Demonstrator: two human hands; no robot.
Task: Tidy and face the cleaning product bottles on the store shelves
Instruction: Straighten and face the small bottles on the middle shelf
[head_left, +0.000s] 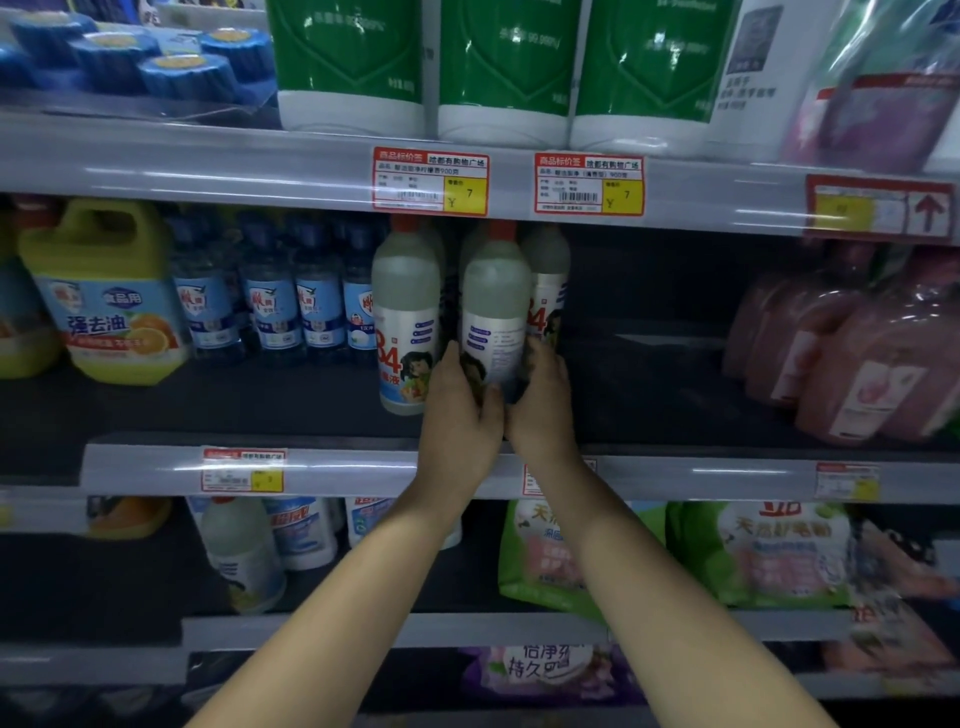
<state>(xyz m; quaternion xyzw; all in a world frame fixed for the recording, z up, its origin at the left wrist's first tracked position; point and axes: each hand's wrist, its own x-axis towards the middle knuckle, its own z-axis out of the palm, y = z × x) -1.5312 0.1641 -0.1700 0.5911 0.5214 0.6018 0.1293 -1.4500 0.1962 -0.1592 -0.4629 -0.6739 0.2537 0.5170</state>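
Note:
A pale disinfectant bottle (494, 306) with a red cap stands on the middle shelf (311, 467), its label turned partly sideways. My left hand (457, 405) grips its lower left side and my right hand (543, 400) grips its lower right side. A matching bottle (406, 312) stands just to the left with its "84" label facing out. Another one (546, 291) stands behind to the right, partly hidden.
Blue bottles (270, 301) and a yellow jug (111, 296) fill the shelf's left part. Pink refill bags (852, 353) lie at the right, with a dark gap between. Green-labelled white containers (504, 67) stand above. Bottles and pouches sit on the lower shelves.

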